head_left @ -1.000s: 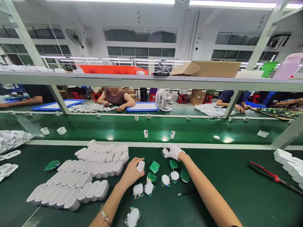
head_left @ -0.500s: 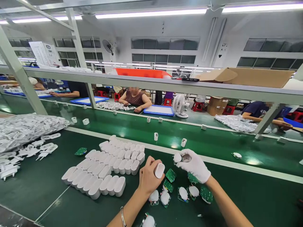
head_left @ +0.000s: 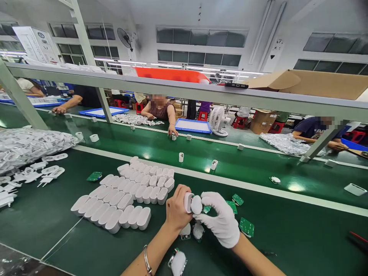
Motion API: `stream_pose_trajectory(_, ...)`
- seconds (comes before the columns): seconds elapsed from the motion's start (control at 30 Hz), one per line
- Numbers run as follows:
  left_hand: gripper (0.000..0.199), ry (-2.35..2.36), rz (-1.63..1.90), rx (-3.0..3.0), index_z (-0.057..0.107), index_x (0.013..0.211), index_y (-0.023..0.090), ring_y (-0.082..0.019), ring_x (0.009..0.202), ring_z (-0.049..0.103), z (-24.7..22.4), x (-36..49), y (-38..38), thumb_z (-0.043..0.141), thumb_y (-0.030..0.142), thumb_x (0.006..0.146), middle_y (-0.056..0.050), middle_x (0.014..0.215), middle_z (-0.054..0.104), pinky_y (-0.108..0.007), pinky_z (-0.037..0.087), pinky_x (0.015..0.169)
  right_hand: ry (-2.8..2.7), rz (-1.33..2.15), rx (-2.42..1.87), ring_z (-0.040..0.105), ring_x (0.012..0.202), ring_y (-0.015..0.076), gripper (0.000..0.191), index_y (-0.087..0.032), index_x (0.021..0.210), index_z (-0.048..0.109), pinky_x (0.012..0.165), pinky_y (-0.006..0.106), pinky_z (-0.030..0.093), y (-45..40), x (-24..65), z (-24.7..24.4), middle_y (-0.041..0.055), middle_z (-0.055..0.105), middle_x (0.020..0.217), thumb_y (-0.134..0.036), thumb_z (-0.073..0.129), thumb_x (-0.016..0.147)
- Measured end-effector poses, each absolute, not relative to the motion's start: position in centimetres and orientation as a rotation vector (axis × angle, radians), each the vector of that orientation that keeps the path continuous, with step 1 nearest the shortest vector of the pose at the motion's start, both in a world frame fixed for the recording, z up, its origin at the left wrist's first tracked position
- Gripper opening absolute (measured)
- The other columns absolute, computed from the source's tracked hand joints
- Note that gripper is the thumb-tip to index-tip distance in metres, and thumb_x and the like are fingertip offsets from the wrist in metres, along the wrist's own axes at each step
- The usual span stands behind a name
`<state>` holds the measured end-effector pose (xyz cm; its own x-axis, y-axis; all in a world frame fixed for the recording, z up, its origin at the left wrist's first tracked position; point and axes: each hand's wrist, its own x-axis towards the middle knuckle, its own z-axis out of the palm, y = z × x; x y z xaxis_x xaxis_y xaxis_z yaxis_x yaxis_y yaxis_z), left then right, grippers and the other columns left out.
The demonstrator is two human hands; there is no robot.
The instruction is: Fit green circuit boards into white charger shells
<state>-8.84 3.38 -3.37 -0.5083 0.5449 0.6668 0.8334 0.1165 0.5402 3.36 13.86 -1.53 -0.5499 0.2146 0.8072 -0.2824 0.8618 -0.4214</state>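
My bare left hand (head_left: pixel 176 211) grips a white plastic charger shell (head_left: pixel 188 201) over the green table. My right hand (head_left: pixel 220 221), in a white glove, holds a circuit board with a white rounded part (head_left: pixel 197 204) and presses it against the open end of the shell. The two hands touch. Under them lie more green circuit boards (head_left: pixel 246 226) and boards with white parts (head_left: pixel 178 263). Rows of empty white shells (head_left: pixel 126 197) lie just left of my left hand.
A green conveyor belt (head_left: pixel 253 168) runs beyond the table, carrying loose white shells (head_left: pixel 213 165). A pile of white plug parts (head_left: pixel 25 147) lies at far left. Other people sit across the belt; one reaches a hand (head_left: pixel 172 132) to it. A red tool handle (head_left: pixel 358 237) shows at right.
My hands came together: the gloved right hand brought its board from up near the belt down to the shell in my left hand. The view turned left and down.
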Motion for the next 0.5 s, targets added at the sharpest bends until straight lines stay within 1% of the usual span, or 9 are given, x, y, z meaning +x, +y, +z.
stream_pose_trajectory(0.2,0.020,-2.059,-1.323,-1.390,0.048,0.085,0.021,-0.015,0.069,0.056,-3.3,-8.9,3.4,0.053,0.012,0.067,-0.001,0.083,0.052,-0.023,0.038,0.057,-2.067,0.597,0.103,0.064,0.089,0.0166,0.029,-0.023,0.102,0.059,0.078,0.025,0.055,13.7,3.6,-1.1,0.0067,0.064,0.098,-0.020,0.071,0.076)
stream_pose_trajectory(0.33,0.020,-2.092,-1.322,-1.405,0.048,0.085,0.021,-0.015,0.069,0.055,-3.5,-9.0,3.3,0.052,0.011,0.068,-0.002,0.084,0.053,-0.023,0.038,0.056,-2.092,0.514,0.102,0.065,0.087,0.0168,0.026,-0.023,0.104,0.061,0.076,0.025,0.056,14.0,3.3,-1.7,0.0077,0.064,0.098,-0.021,0.067,0.079)
stream_pose_trajectory(0.5,0.017,-2.088,-1.349,-1.440,0.049,0.085,0.020,-0.016,0.071,0.054,-3.6,-9.1,3.4,0.049,0.013,0.069,-0.004,0.085,0.052,-0.025,0.038,0.058,-2.150,0.467,0.106,0.066,0.088,0.0175,0.020,-0.022,0.105,0.065,0.077,0.025,0.057,13.7,3.2,-2.3,0.0094,0.066,0.100,-0.025,0.056,0.087)
